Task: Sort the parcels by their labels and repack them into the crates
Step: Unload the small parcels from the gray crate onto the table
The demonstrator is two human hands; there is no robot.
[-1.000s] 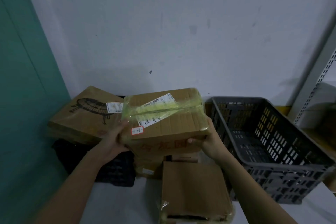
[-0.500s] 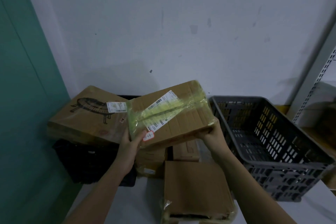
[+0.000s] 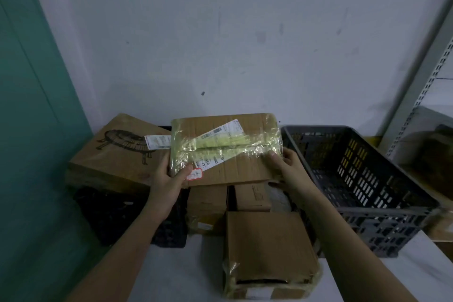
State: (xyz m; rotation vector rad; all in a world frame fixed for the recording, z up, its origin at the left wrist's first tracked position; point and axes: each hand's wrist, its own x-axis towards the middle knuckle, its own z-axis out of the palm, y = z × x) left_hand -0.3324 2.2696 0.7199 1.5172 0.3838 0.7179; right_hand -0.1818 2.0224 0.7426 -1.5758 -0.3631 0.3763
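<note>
Item 1, held parcel (image 3: 228, 152): a flat cardboard box banded with yellowish clear tape, bearing a white shipping label set on a slant and a small red-edged sticker at its 7 o'clock corner. You hold it in the air at the middle of the view, top face tipped toward you. Your left hand (image 3: 169, 181) grips its 8 o'clock corner, thumb pressed on top beside the sticker. Your right hand (image 3: 288, 169) clasps its 4 o'clock edge, thumb on the face and fingers curled beneath.

Item 2, grey crate (image 3: 382, 206): a slatted plastic crate at 3 o'clock of the held parcel, just beside your right hand. The interior that shows holds no parcel.

Item 3, black crate (image 3: 110, 213): at 8 o'clock, dark and hard to read; its contents cannot be told. A large carton (image 3: 117, 154) printed with a black line drawing lies tilted across its top, with a white label at the carton's 2 o'clock corner.

Item 4, loose parcels on the pale table (image 3: 186, 274): two small boxes (image 3: 208, 206) stand side by side directly under the held parcel. A taped brown box (image 3: 267, 250) lies at 6 o'clock, nearest you, clear wrap gathered at its near end.

Item 5, metal shelf upright (image 3: 421, 76): at 2 o'clock, perforated, behind the grey crate.
</note>
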